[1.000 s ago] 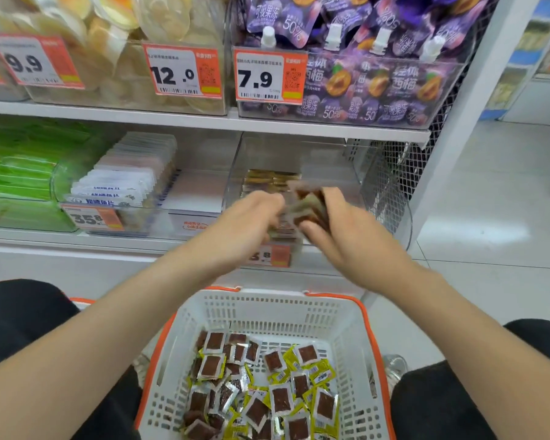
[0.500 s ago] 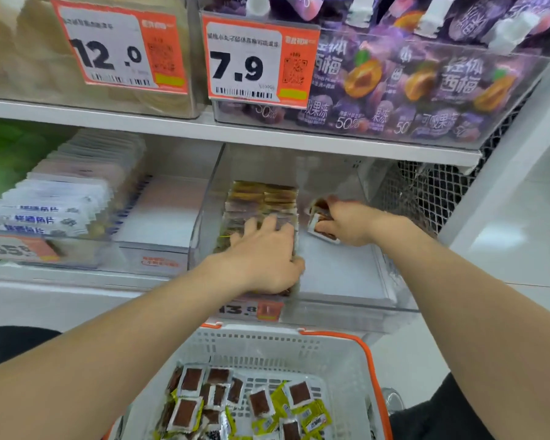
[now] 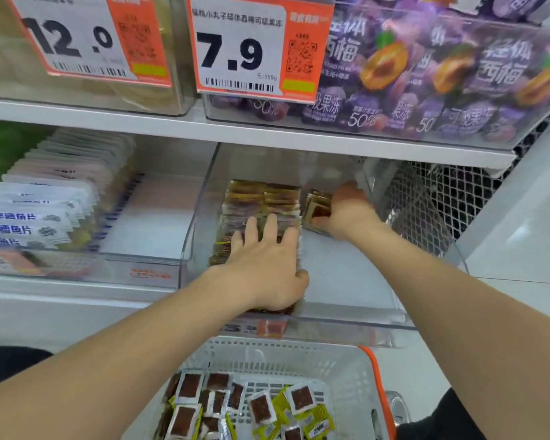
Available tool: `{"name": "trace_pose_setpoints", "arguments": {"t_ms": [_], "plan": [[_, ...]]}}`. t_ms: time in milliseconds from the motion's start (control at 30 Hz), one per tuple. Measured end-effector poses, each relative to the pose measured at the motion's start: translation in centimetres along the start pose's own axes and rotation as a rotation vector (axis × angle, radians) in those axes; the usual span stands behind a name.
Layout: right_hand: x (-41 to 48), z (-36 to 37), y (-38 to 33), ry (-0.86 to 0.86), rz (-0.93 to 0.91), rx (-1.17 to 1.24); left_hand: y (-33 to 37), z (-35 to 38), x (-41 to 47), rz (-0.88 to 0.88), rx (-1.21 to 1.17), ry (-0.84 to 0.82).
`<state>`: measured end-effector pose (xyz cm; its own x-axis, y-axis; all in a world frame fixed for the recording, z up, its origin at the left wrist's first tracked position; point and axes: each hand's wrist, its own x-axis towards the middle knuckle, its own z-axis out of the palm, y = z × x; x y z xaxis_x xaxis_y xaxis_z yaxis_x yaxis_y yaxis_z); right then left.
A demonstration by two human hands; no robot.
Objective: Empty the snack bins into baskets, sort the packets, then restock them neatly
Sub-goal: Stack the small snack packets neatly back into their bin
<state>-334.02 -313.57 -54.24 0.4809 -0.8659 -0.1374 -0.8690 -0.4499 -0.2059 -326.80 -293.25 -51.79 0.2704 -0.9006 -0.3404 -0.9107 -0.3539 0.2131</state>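
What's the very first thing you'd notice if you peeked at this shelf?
The big orange price tag reading 7.9 up top, beside bright purple pouches. Below, in the clear bin, the left hand presses flat on rows of packets while the right hand grips a small stack beside them.

Left hand [image 3: 267, 268] flat, right hand [image 3: 346, 214] curled.

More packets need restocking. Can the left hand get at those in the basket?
Probably yes. The basket sits open below the bin, nothing covers its packets, and the left hand only presses flat on the rows, holding nothing.
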Motion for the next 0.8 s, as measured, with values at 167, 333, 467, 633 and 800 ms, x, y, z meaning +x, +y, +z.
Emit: {"name": "trace_pose_setpoints", "arguments": {"t_ms": [167, 333, 467, 633, 800], "plan": [[-0.6, -0.2, -0.2, -0.012, -0.078, 0.119, -1.0, 0.0, -0.2, 0.038, 0.016, 0.007], [-0.5, -0.4, 0.2, 0.005, 0.029, 0.105, -1.3, -0.1, -0.7, 0.075, 0.076, 0.0], [0.2, -0.1, 1.1, -0.04, -0.012, 0.202, -1.4, -0.4, -1.1, 0.078, 0.072, -0.002], [-1.8, -1.5, 1.5, -0.021, -0.052, 0.105, -1.5, -0.4, -1.6, 0.119, 0.026, 0.124], [-8.0, -3.9, 0.3, 0.119, -0.254, 0.014, -1.5, -1.2, -3.8, 0.255, -0.052, 0.37]]}}
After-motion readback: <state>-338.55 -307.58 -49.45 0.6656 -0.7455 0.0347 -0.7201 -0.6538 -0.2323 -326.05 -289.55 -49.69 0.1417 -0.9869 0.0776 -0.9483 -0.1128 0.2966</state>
